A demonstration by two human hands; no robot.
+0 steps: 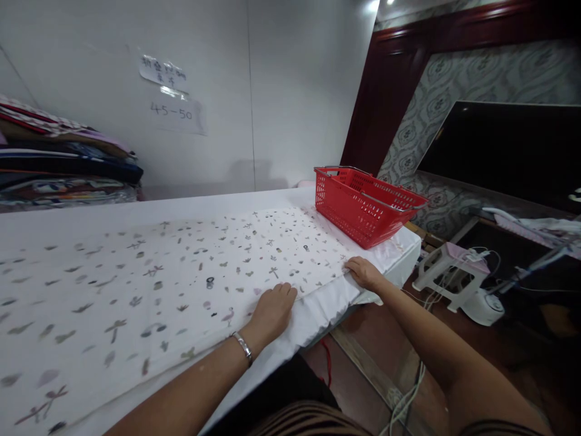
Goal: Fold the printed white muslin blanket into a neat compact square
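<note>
A white cloth printed with small grey and pink motifs [149, 284] lies spread flat over the white-covered table [68, 221]. My left hand [272, 310] rests on the cloth's near edge with its fingers curled under, pinching the hem. A silver bracelet sits on that wrist. My right hand [363, 272] is closed on the cloth's right near corner, close to the table's end.
A red plastic basket [363, 206] stands at the table's far right end. Folded fabrics are stacked [63, 157] at the back left against the wall. A white stool [447, 266], cables and a white appliance [483, 306] lie on the floor to the right.
</note>
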